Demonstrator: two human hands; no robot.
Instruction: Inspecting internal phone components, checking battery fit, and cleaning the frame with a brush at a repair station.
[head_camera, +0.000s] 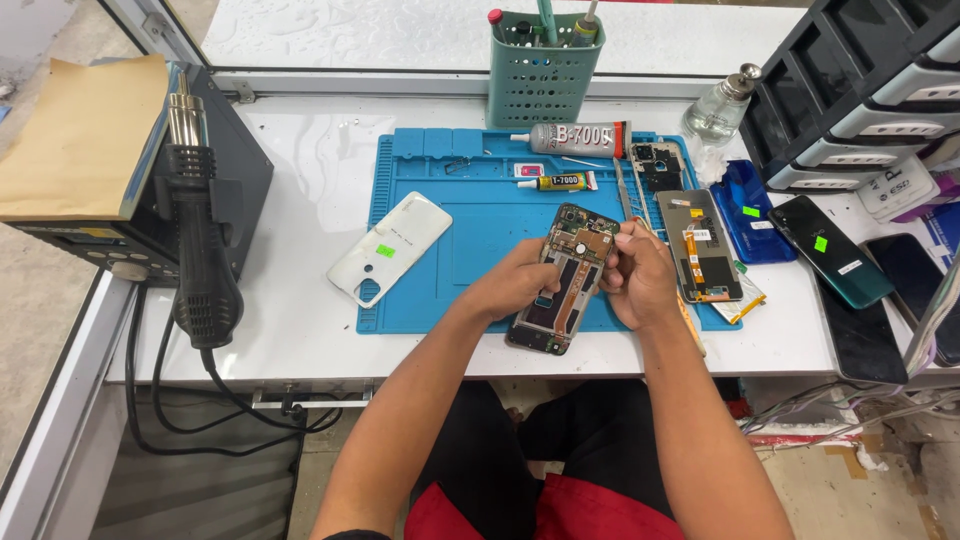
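Blue mat underlies the opened phone; left hand grips it, right hand pinching its top.

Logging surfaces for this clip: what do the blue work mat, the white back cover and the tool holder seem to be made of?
Blue work mat: likely silicone or soft rubber; matte, with moulded compartments along its top edge.
White back cover: probably plastic; smooth and glossy, with camera cutouts.
Green tool holder: seemingly rigid plastic; perforated grid walls, dull finish.
The left hand and right hand hold the opened phone.
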